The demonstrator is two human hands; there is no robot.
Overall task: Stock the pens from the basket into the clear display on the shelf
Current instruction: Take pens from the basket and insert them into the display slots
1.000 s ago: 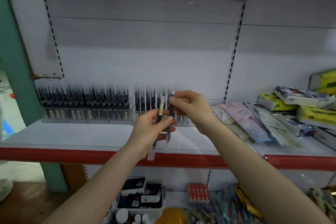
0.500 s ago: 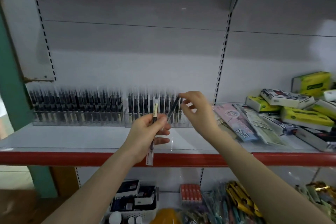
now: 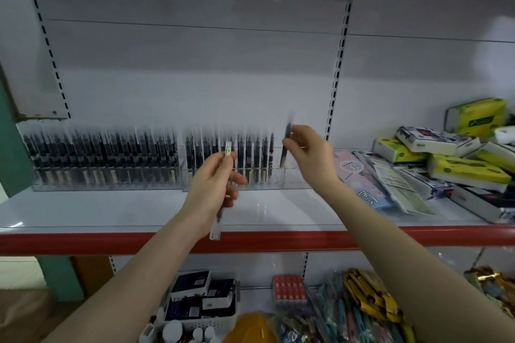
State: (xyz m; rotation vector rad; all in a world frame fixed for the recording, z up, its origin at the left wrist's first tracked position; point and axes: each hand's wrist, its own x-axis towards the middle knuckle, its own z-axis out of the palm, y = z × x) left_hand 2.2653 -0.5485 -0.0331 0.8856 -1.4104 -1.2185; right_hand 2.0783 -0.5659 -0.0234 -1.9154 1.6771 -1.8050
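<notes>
Two clear displays stand at the back of the white shelf (image 3: pixel 111 211): the left display (image 3: pixel 106 178) is packed with several dark pens, the right display (image 3: pixel 289 178) holds pens in its left part. My right hand (image 3: pixel 309 153) pinches a dark pen (image 3: pixel 286 145) upright over the right display's bare right end, the tip down at the rack. My left hand (image 3: pixel 211 184) grips another pen (image 3: pixel 216 228) near-upright in front of the right display, its clear end hanging below my palm. The basket is not in view.
Flat pink and printed packets (image 3: pixel 362 178) and stacked yellow and white boxes (image 3: pixel 457 161) fill the shelf's right side. A red strip (image 3: pixel 83 242) edges the shelf front. Below sit a white crate of small boxes (image 3: pixel 200 301), an orange pack (image 3: pixel 288 288) and bundled coloured items (image 3: pixel 356 312).
My right hand has taken one pen out of the left hand and carried it right and up to the right display's bare end. The left hand stays with one pen.
</notes>
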